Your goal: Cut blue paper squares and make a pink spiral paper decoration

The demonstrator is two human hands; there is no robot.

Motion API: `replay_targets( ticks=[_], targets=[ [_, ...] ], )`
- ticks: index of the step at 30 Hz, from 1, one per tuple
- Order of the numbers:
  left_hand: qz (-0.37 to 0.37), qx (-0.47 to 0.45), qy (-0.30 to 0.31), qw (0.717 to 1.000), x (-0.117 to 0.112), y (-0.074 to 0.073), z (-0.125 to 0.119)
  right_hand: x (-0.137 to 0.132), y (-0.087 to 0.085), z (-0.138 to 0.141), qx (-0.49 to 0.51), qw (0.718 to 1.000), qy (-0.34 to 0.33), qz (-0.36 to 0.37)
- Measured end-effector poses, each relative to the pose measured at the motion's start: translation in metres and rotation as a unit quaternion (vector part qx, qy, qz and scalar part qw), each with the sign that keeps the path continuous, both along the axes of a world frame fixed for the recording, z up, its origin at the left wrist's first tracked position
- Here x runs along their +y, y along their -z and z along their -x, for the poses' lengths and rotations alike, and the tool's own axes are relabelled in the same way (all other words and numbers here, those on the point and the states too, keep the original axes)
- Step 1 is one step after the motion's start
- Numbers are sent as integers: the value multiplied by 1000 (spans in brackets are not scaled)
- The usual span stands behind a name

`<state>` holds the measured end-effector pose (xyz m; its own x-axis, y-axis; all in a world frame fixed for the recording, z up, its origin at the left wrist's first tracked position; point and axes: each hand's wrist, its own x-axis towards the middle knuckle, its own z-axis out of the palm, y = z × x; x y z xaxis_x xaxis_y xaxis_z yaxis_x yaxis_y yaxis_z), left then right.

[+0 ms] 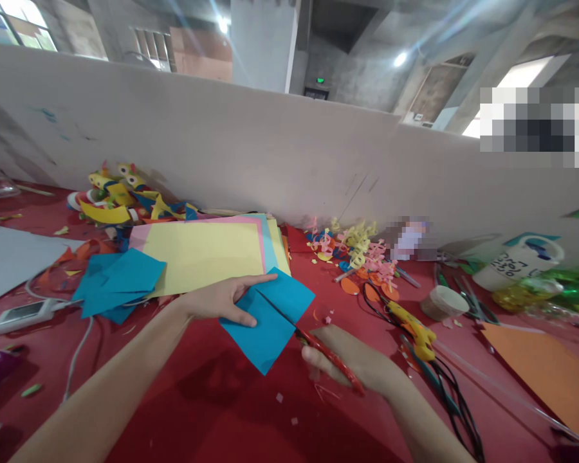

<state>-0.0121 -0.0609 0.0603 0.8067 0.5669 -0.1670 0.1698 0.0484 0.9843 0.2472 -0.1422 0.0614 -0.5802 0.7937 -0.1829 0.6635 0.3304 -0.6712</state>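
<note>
A blue paper square (275,325) lies on the red tabletop (212,399) in front of me. My left hand (222,299) rests flat on its left part, fingers stretched out and forefinger pointing right. My right hand (352,363) is closed round red-handled scissors (318,350). Their blades reach into the blue sheet along a diagonal line.
A stack of yellow, pink and pale blue sheets (207,254) lies behind, with more blue pieces (118,283) to its left. Paper scraps (357,251), yellow scissors (415,331), a tape roll (444,302), an orange sheet (550,373) and a white device with cable (24,315) surround them. A grey partition wall (270,154) stands behind.
</note>
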Motion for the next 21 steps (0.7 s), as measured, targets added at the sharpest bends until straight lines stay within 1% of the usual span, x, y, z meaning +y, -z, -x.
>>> replay_targets(
  ticks=[3, 9, 14, 18, 21],
  targets=[
    [1, -2, 3, 1000, 0, -2, 0, 0, 0, -1, -10, 1000, 0, 2],
    [-39, 11, 13, 999, -1, 2, -1, 0, 2, 3, 30, 999, -25, -12],
    [-51, -7, 19, 999, -2, 2, -3, 3, 8, 4, 43, 998, -34, 16],
    [-58, 1, 12, 998, -3, 1, -3, 7, 15, 3, 51, 998, -41, -26],
    [-62, 5, 1, 998, -3, 1, -3, 8, 17, 4, 51, 997, -31, -58]
  ],
)
